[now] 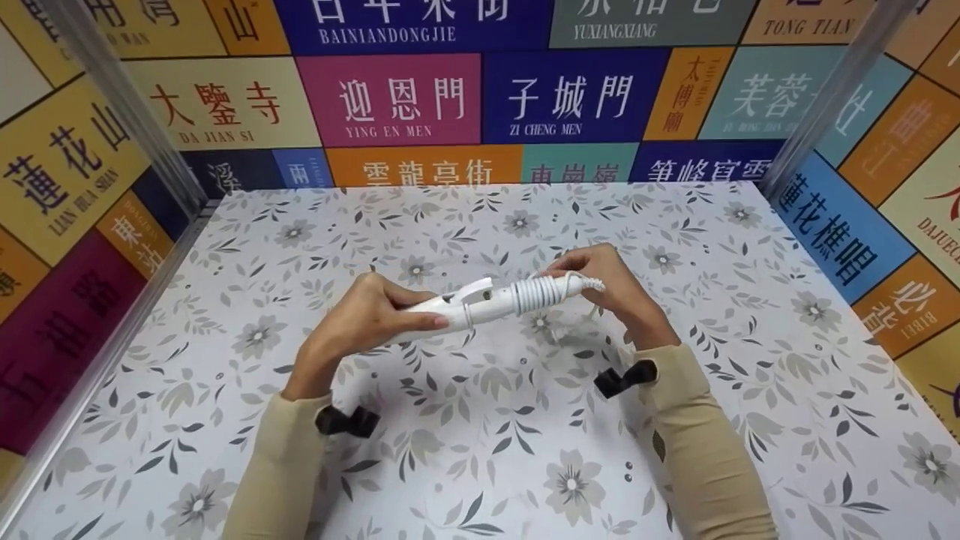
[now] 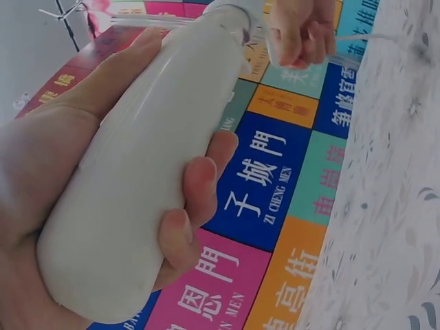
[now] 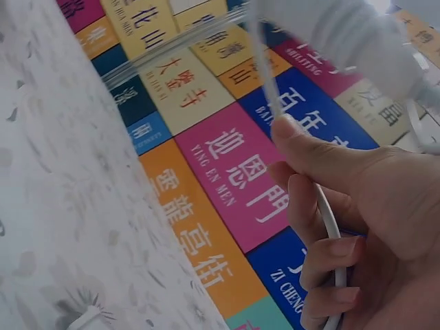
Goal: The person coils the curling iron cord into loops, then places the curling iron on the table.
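Observation:
A white curling iron (image 1: 495,306), long and rounded with a raised lever (image 1: 476,287), is held above the table, slightly tilted. My left hand (image 1: 375,311) grips its thick smooth end (image 2: 137,165), thumb on one side and fingers curled round the other. White cord windings (image 1: 536,294) circle the far part of the iron. At that end my right hand (image 1: 607,277) holds the thin white cord (image 3: 328,216). In the right wrist view, the thumb and index finger pinch the cord while the other fingers curl about it.
A table (image 1: 465,480) with a floral cover lies below both hands. Panels with coloured sign blocks (image 1: 390,97) stand at the back and both sides, with clear corner posts (image 1: 840,82). Black wrist mounts (image 1: 349,421) sit on the beige sleeves (image 1: 705,442).

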{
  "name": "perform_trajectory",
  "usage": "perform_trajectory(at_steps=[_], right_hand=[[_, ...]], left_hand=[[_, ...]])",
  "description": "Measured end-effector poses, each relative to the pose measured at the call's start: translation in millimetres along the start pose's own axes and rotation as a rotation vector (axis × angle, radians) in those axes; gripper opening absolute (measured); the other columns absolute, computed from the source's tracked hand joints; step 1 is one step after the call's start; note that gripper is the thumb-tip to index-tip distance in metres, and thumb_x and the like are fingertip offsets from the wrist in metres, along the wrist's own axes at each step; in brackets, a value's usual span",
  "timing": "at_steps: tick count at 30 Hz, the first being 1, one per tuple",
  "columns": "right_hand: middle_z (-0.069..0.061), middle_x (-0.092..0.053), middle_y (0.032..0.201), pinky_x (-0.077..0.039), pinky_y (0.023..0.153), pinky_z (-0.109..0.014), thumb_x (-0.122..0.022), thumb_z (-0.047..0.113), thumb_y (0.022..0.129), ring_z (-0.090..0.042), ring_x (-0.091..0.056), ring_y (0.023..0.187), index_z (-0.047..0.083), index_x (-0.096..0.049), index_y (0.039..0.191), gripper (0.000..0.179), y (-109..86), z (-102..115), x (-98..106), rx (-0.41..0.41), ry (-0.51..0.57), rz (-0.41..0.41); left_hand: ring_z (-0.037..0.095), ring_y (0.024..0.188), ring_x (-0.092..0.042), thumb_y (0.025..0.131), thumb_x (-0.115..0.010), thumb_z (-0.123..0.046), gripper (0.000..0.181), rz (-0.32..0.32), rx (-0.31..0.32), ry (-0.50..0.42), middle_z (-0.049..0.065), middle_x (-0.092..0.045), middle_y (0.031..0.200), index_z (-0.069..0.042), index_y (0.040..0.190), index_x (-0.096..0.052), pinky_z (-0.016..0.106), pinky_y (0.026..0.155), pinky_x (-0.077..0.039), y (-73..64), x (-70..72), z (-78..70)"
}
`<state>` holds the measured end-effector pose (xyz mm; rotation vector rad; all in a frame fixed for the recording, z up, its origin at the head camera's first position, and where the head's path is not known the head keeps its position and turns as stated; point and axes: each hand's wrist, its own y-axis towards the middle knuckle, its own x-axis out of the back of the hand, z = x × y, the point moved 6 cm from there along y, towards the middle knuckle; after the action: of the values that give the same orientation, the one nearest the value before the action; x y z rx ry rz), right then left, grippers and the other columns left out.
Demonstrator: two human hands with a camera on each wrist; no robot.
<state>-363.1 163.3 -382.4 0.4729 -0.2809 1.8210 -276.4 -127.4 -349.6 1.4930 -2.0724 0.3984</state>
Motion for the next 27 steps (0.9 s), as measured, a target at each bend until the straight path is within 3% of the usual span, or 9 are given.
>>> perform_trajectory(at_steps=[3,8,12,17,23,27], right_hand=[[0.002,-0.076,0.091,-0.054,0.069,-0.025,-0.082,0.032,0.083,-0.011,-0.065,0.079,0.007,-0.079,0.099,0.030,-2.5,0,5,-0.066,0.009,0.035],[0.000,-0.075,0.095,-0.052,0.074,-0.030,-0.085,0.040,0.079,-0.015,-0.063,0.082,0.014,-0.081,0.094,0.030,-7.7,9,9,-0.053,-0.120,0.032],[-0.002,-0.074,0.094,-0.049,0.069,-0.030,-0.085,0.036,0.080,-0.018,-0.058,0.078,0.017,-0.081,0.092,0.023,-10.5,19,2,-0.019,-0.146,0.000],[-0.006,-0.077,0.092,-0.046,0.060,-0.023,-0.086,0.027,0.080,-0.014,-0.058,0.069,0.014,-0.082,0.092,0.019,-11.6,29,-8,0.053,-0.124,-0.088],[-0.009,-0.078,0.096,-0.049,0.065,-0.021,-0.085,0.020,0.080,-0.018,-0.065,0.076,0.010,-0.082,0.093,0.017,-16.7,40,-19,0.164,-0.088,-0.137],[-0.009,-0.077,0.090,-0.047,0.066,-0.020,-0.084,0.018,0.081,-0.019,-0.061,0.075,0.009,-0.082,0.091,0.013,-20.1,47,-23,0.232,-0.088,-0.171]], left_hand=[[0.012,0.062,-0.056,0.079,-0.085,-0.038,0.044,0.032,0.005,0.025,0.009,-0.077,0.109,-0.015,0.115,-0.075,0.021,0.054,-0.044,-0.7,-4.0,-1.3],[0.009,0.056,-0.048,0.077,-0.085,-0.043,0.049,0.080,0.016,0.085,0.005,-0.077,0.108,-0.016,0.116,-0.074,0.021,0.051,-0.037,-0.9,-14.0,-2.1],[0.009,0.054,-0.046,0.078,-0.084,-0.044,0.047,0.085,0.027,0.115,0.005,-0.078,0.105,-0.015,0.115,-0.075,0.022,0.050,-0.036,0.5,-20.4,1.0],[0.009,0.055,-0.049,0.079,-0.084,-0.043,0.045,0.058,0.089,0.115,0.005,-0.079,0.101,-0.016,0.114,-0.076,0.023,0.052,-0.037,2.4,-22.3,7.9],[0.010,0.056,-0.052,0.077,-0.084,-0.046,0.046,0.062,0.140,0.130,0.002,-0.079,0.099,-0.019,0.114,-0.076,0.024,0.053,-0.039,4.2,-25.6,9.5],[0.010,0.054,-0.050,0.077,-0.084,-0.047,0.045,0.053,0.121,0.143,0.001,-0.079,0.098,-0.021,0.113,-0.076,0.025,0.052,-0.039,4.4,-25.7,6.2]])
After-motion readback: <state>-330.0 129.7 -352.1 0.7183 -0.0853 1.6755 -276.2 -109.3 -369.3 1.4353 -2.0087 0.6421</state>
